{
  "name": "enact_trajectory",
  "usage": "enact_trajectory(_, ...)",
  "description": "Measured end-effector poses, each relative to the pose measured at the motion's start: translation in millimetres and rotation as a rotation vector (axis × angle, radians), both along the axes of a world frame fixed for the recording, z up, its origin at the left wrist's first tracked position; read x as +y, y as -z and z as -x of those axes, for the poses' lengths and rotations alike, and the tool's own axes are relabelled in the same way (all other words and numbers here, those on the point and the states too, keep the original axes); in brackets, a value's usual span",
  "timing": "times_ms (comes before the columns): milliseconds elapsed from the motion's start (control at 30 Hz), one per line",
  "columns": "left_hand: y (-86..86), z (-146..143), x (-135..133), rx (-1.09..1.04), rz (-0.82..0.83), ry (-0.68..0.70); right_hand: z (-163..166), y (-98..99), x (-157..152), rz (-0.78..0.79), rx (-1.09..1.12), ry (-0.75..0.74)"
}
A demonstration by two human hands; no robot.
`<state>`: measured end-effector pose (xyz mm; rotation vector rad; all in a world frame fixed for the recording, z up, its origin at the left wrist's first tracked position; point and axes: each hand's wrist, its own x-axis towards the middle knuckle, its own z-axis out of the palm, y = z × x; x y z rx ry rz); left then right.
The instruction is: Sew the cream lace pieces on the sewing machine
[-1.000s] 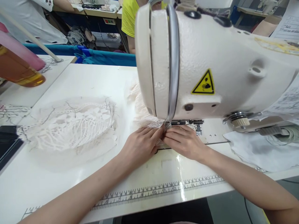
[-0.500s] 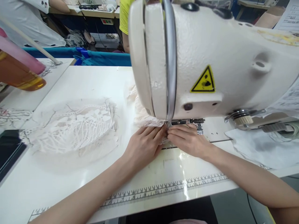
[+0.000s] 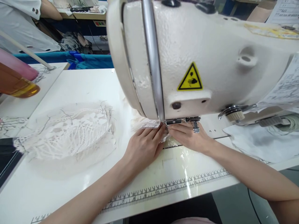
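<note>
Under the head of a white sewing machine (image 3: 198, 46) lies a piece of white lace fabric (image 3: 147, 123), partly hidden by the machine and my fingers. My left hand (image 3: 143, 144) presses and pinches the lace just left of the needle area, its fingers close together. From the other side, my right hand (image 3: 190, 137) has its fingertips closed on the lace edge, partly behind the metal presser-foot parts (image 3: 195, 124). The two sets of fingertips almost meet. A small lace edge shows between them.
Another lace piece (image 3: 77, 133) with loose threads lies at left, beside a dark flat object (image 3: 8, 155). White cloth (image 3: 263, 143) lies at right. A ruler scale (image 3: 163, 189) runs along the table's front. An amber container (image 3: 18, 84) stands far left; a person's arm (image 3: 51, 9) is beyond.
The view has shifted, so the machine appears further left. My right hand sits slightly further behind the presser-foot parts, and more lace edge shows between my hands.
</note>
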<state>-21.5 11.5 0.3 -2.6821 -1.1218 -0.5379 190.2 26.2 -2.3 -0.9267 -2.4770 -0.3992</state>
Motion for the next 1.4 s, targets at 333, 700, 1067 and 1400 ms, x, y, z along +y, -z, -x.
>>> enact_trajectory(333,0.0,-2,-1,0.018,0.031,-0.008,-2,-7.6,3,-0.043,-0.028,0.034)
enact_trajectory(700,-1.6,4,0,0.024,-0.037,0.12,0,-3.3,4,-0.04,-0.024,-0.019)
enact_trajectory(1067,-3.1,7,2,0.033,-0.031,0.065,18,-0.7,-5,-0.04,-0.017,-0.1)
enact_trajectory(1400,-3.3,3,-1,0.044,-0.056,0.014,11,4.9,-3,0.118,0.025,-0.086)
